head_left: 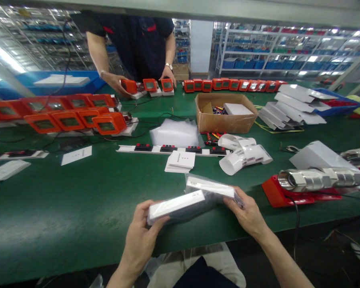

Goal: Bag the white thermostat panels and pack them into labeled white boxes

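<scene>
My left hand (141, 230) is closed on the near end of a long white box (176, 205), which has small print near its far end and sits in a clear plastic bag. A similar bagged white box (210, 187) is gripped at its right end by my right hand (248, 213), thumb on the near side. The inner ends of the two boxes overlap or nearly touch above the green table (87, 208). Beyond them lies a stack of white printed cards (181, 160), beside a white strip (124, 149) bearing several black parts with red tops.
Rows of orange-framed lamps (109, 123) stand left. A cardboard box (225, 122), clear sheets (175, 133) and rolled label sheets (243, 155) lie mid-table. Metal fittings (321, 179) on red bases are at right. Across the table, a co-worker's hands (121, 86) handle orange lamps.
</scene>
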{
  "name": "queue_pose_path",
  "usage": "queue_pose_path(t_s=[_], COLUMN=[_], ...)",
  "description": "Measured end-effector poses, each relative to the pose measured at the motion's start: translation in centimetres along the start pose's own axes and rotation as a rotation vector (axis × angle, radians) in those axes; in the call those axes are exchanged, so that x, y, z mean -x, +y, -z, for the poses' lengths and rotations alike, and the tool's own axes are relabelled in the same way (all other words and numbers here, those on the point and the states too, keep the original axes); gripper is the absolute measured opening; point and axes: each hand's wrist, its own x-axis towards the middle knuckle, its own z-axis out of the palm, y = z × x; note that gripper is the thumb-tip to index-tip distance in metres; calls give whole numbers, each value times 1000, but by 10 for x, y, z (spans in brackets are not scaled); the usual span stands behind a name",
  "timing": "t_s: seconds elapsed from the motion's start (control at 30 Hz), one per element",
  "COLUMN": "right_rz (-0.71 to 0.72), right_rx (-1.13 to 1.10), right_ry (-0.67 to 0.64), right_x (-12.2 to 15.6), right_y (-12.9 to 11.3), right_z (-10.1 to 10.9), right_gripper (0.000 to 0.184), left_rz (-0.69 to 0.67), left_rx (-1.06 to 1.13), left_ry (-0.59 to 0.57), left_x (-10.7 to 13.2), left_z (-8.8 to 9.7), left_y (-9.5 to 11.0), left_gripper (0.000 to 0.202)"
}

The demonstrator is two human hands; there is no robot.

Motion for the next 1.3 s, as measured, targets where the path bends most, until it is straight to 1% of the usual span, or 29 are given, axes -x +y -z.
queue_pose_path(t_s=[0.07, 0.1, 0.13, 0.17, 0.23, 0.3, 0.37, 0.43, 0.5, 0.53, 0.57, 0.6, 0.67, 0.7, 0.73, 0.77, 0.8, 0.83, 0.87, 0.9, 0.93, 0.97, 1.0, 1.03, 1.07, 1.1, 1.13, 1.2, 1.3], right_rz=[-12, -22, -31, -37, -20, 31, 107, 188, 227, 231, 220, 201, 188, 187, 187, 193, 201, 201, 188, 172, 153, 131, 110, 94, 82, 73, 61, 50, 71], right_rx=[74, 120, 161, 191, 214, 209, 192, 151, 124, 129, 144, 162, 182, 180, 174, 164, 151, 133, 112, 88, 62, 35, 9, -15, -34, -51, -64, -75, -43], right_ry=[101, 157, 211, 253, 279, 231, 109, -54, -169, -173, -145, -99, -18, -12, -38, -87, -144, -202, -254, -295, -323, -340, -352, -354, -346, -331, -314, -275, -228], right_x=[4, 7, 11, 14, 21, 26, 29, 31, 32, 32, 32, 31, 28, 26, 22, 18, 14, 9, 5, 2, -1, -3, -5, -6, -7, -8, -9, -12, -15], right_y=[3, 3, 3, 2, -2, -8, -15, -20, -23, -24, -23, -22, -19, -18, -17, -17, -18, -20, -21, -23, -25, -26, -25, -24, -21, -18, -14, -7, -1], right_z=[-9, -15, -21, -29, -42, -49, -51, -49, -48, -49, -50, -52, -53, -50, -46, -41, -34, -26, -19, -12, -7, -4, -3, -3, -4, -7, -9, -13, -15], right_gripper=[27, 26, 25, 25, 25, 28, 34, 47, 67, 76, 82, 82, 72, 66, 63, 60, 59, 57, 55, 52, 49, 47, 46, 46, 47, 51, 56, 67, 76], left_rz=[15, 12, -2, -29, -121, -221, -265, -263, -253, -266, -281, -298, -360, -402, -447, -493, -530, -543, -524, -479, -419, -353, -300, -266, -248, -243, -245, -251, -255], left_rx=[-112, -145, -161, -165, -165, -163, -119, -18, 72, 89, 92, 81, 30, -1, -32, -57, -71, -57, -19, 35, 90, 138, 174, 200, 212, 220, 232, 258, 265], left_ry=[229, 307, 349, 353, 277, 170, 30, -100, -179, -195, -199, -194, -123, -59, 10, 68, 93, 73, 6, -101, -225, -341, -428, -474, -483, -461, -428, -386, -377], left_x=[10, 16, 23, 29, 39, 48, 54, 58, 60, 60, 59, 56, 47, 39, 31, 20, 10, -1, -12, -21, -28, -32, -34, -34, -32, -29, -25, -17, -11], left_z=[2, 0, -5, -11, -26, -42, -52, -56, -56, -54, -52, -49, -44, -41, -38, -36, -33, -31, -29, -29, -29, -31, -34, -38, -42, -47, -52, -60, -66], left_y=[-3, -2, 0, 3, 13, 23, 31, 37, 39, 39, 39, 38, 36, 34, 32, 30, 27, 24, 21, 18, 15, 13, 10, 9, 7, 5, 4, 1, -3], left_gripper=[45, 46, 44, 40, 33, 34, 43, 51, 44, 38, 31, 26, 23, 24, 31, 43, 59, 76, 92, 101, 104, 99, 89, 78, 68, 62, 60, 62, 64])
